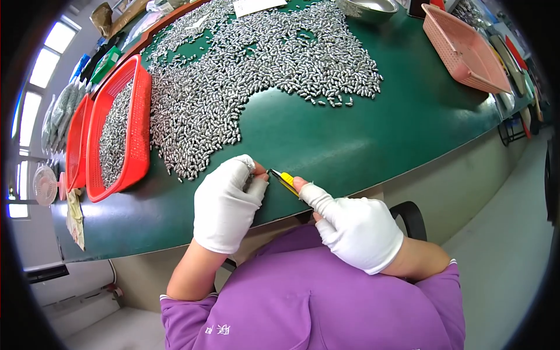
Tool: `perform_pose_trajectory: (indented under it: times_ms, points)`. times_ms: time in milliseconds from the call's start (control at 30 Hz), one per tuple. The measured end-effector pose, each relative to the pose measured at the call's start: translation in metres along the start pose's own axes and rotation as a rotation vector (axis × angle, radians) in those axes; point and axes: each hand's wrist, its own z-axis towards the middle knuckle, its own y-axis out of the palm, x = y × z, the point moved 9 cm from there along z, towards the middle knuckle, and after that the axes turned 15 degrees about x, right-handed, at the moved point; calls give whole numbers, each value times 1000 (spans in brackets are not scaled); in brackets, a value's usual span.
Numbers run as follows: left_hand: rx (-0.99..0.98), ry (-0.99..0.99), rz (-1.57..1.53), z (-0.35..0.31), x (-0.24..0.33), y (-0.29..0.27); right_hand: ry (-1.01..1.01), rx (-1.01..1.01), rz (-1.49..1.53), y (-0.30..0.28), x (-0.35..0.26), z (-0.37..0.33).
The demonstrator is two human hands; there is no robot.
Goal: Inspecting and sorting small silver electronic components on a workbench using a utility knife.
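While the left hand (224, 204) pinches a small dark-tipped piece (269, 172) on the near side of the heap of silver metal pieces (198, 105), the right hand (359, 230) grips a slim yellow-and-black tool (287, 178) and points it at that piece. The left grip is narrow, thumb against forefinger; something grey shows behind them, but how much the palm holds I cannot tell. The right thumb presses along the tool, the other fingers curled under it. Whether tip and piece touch is too small to tell.

The step in hand looks like close tool work on one piece, trimming or picking at its end. As I judge it, the next move calls for a steady left pinch and a short, controlled push of the tip, kept off the thumb.

The heap spreads over a glossy green tabletop (326, 140). Left of the heap sits a red basket (137, 137) of similar pieces, with a second red basket (76, 140) beyond it and a small fan (45, 185) farther out. White paper (256, 6) lies at the heap's far edge, a metal bowl (353, 10) just beside its far right corner, and a pink basket (484, 81) well to its right. Bright windows (42, 67) stand left of the heap; a pale floor (496, 233) runs to its lower right.
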Motion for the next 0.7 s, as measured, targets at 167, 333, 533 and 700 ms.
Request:
perform_pose_trajectory:
  times_ms: [167,333,533,700]
  points:
    - [-5,-44,16,0,-4,0,40,-14,9,0,1,4]
    - [-8,-44,20,0,-5,1,5,-102,38,-3,2,11]
    - [-10,-14,-29,4,1,0,-67,-210,-56,-3,-3,18]
    - [-45,52,48,4,5,-1,21,-47,-58,-14,8,15]
